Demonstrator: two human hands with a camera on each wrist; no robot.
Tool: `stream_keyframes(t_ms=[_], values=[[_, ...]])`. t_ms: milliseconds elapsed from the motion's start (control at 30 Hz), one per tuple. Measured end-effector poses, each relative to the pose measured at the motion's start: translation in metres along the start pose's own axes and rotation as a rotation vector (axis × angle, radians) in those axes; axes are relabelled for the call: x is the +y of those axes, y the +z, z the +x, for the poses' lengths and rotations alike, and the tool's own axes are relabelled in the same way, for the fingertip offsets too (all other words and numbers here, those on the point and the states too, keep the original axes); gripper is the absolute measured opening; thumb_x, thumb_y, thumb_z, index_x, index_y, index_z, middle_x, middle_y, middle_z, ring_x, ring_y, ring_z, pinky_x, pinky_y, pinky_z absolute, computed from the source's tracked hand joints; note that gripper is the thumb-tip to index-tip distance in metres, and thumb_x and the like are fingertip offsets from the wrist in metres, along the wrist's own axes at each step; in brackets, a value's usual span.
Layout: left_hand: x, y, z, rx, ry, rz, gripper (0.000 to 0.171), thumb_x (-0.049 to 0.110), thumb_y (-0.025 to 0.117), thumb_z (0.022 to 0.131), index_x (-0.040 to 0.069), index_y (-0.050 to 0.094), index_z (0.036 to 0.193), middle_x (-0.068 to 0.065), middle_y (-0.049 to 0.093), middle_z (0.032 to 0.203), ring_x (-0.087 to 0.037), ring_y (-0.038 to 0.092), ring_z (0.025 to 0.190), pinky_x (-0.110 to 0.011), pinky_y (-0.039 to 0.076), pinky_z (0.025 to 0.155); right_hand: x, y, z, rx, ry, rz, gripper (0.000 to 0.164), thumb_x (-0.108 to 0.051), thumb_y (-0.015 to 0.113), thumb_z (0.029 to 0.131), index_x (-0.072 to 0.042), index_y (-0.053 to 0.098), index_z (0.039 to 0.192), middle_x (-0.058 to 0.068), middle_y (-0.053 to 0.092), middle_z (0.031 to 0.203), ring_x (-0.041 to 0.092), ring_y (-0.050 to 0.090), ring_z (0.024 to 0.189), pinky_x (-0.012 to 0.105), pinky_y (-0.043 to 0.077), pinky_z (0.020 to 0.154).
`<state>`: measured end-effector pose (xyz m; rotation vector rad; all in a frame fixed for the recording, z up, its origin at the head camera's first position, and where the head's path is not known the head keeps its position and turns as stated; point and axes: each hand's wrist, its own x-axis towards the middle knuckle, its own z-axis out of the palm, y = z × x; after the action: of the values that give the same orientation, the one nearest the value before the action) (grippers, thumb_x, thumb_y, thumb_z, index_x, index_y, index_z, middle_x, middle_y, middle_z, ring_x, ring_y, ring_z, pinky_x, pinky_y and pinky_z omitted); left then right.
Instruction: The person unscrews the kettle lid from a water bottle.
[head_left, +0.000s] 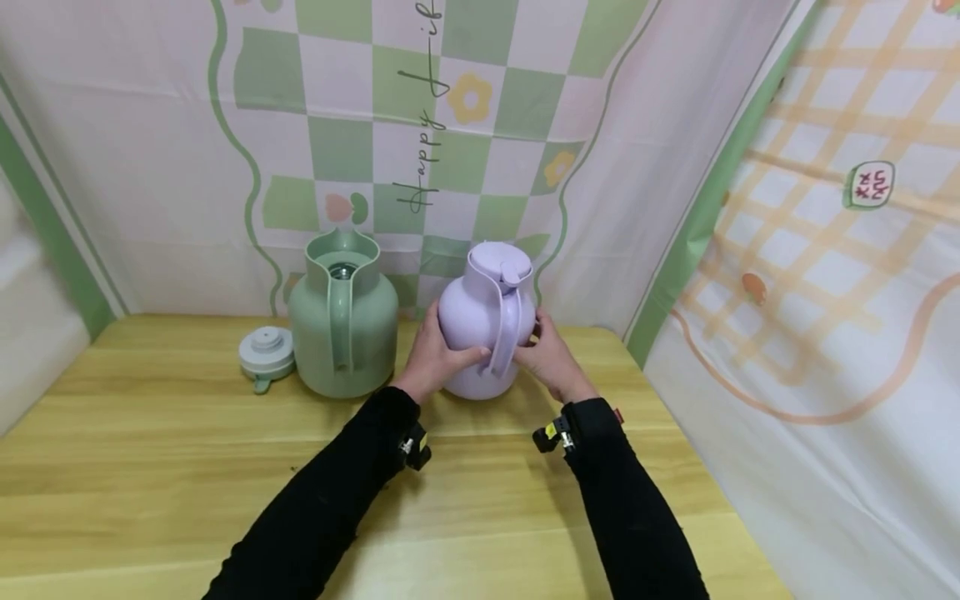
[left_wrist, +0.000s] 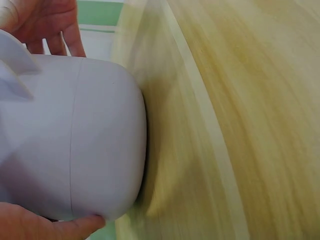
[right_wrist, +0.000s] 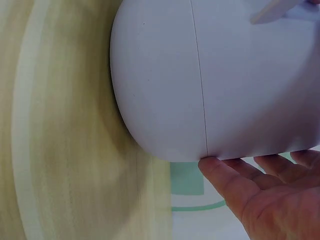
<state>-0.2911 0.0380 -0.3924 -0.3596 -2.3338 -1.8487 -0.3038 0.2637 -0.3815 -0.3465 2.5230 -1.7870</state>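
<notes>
A lavender thermos jug [head_left: 480, 325] with its lid on stands upright on the table, its handle [head_left: 506, 333] turned toward me. My left hand [head_left: 438, 358] holds the jug's left side, thumb across the front of the body and fingers round behind. From the right, my right hand [head_left: 555, 362] holds the other side, its thumb beside the handle. In the right wrist view, this hand's fingertips [right_wrist: 212, 165] touch the jug's wall near a thin seam. The left wrist view shows the jug's rounded base [left_wrist: 127, 135] right at the tabletop.
Left of my left hand stands a green thermos jug [head_left: 311, 333], its top uncovered and its handle facing me. A pale grey-green stopper lid [head_left: 266, 354] lies beside it on the wood-grain table [head_left: 150, 467]. Behind hangs a checkered cloth [head_left: 405, 125]; another printed cloth [head_left: 825, 333] hangs at the right.
</notes>
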Motion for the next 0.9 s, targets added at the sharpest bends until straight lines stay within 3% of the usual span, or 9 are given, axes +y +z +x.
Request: stream_keyframes(t_ms=[333,900], values=[[0.001,-0.009,-0.016,-0.005,0.010,-0.015,0.115,0.028,0.094,0.077,0.014,0.021,0.165,-0.012,0.046,0.153,-0.032,0.052,0.137,-0.052,0.045,0.114,-0.006,0.009,-0.010,0.005,0.003,-0.008,0.105,-0.019,0.084,0.088,-0.011,0.015,0.166,0.022,0.031,0.163,0.041,0.040,0.146,0.052,0.042,0.116],[0.006,-0.019,-0.041,0.000,0.033,0.040,0.110,0.030,0.095,0.076,0.012,0.027,0.161,-0.013,0.051,0.148,-0.032,0.056,0.133,-0.052,0.047,0.112,-0.013,0.021,-0.034,-0.017,-0.032,-0.047,0.103,-0.023,0.086,0.087,-0.016,0.020,0.165,0.015,0.033,0.163,0.036,0.040,0.146,0.052,0.045,0.114]])
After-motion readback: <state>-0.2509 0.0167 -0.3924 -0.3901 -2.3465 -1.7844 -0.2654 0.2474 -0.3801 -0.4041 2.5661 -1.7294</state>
